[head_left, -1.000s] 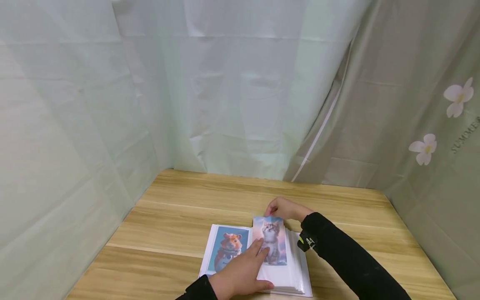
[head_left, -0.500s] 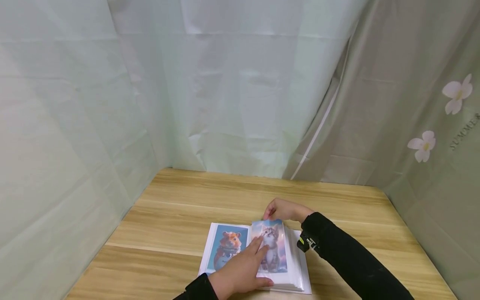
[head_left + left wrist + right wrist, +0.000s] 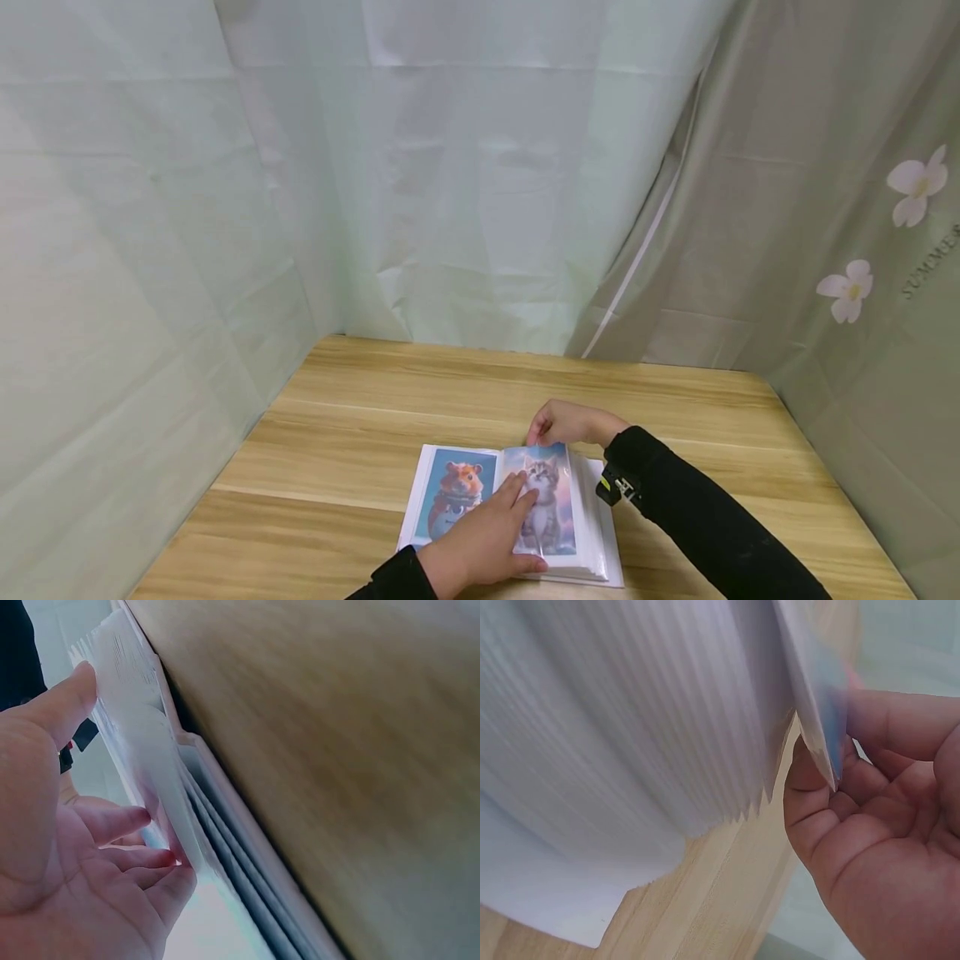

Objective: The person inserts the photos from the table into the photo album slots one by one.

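Observation:
A white photo album [image 3: 613, 550] lies spread on the table, its clear-pocket pages stacked thick on the right side. A hamster picture [image 3: 452, 492] fills the left page. On the right page a kitten picture [image 3: 557, 500] lies nearly all the way down in its pocket. My right hand [image 3: 572, 423] pinches that picture's top edge; in the right wrist view, thumb and fingers [image 3: 802, 795] are on either side of the sheet's corner. My left hand [image 3: 483, 542] rests on the open pages with its fingers extended, fingertips over the kitten picture and thumb near the page's lower edge.
The wooden table [image 3: 337, 450] stretches around the album to the left, back and right. Pale curtains [image 3: 480, 208] hang behind it and on both sides, the right one [image 3: 847, 292] printed with flowers and lettering.
The kitten picture has slid down toward me into its pocket, and the right hand has come down slightly with it. The left hand stays on the pages.

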Available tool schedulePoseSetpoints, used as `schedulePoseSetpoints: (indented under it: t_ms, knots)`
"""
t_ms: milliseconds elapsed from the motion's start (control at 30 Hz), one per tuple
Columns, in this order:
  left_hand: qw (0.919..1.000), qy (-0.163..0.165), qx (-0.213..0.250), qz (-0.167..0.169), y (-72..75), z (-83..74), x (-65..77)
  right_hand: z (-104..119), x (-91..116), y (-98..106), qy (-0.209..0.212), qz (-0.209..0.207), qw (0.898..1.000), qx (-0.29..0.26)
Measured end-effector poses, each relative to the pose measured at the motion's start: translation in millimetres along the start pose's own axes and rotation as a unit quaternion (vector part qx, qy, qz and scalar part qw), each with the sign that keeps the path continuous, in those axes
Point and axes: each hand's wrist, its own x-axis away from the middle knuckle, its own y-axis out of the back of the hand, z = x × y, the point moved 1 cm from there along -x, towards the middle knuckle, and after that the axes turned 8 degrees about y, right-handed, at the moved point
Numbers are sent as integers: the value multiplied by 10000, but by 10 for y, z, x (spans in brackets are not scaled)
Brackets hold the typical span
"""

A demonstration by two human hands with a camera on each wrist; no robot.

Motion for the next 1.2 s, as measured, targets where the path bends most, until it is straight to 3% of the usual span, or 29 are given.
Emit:
schedulePoseSetpoints:
  t_ms: [767, 1033, 1200]
  knots:
    - [9999, 17, -170, -26, 8, -58, -7, -85, 72, -80, 363, 35, 9991, 238]
    - [9998, -10, -173, -90, 17, -60, -2, -109, 222, -53, 915, -642, 9910, 738]
    - [9998, 100, -156, -18, 10, -50, -12, -56, 394, -23, 650, -1157, 9871, 891]
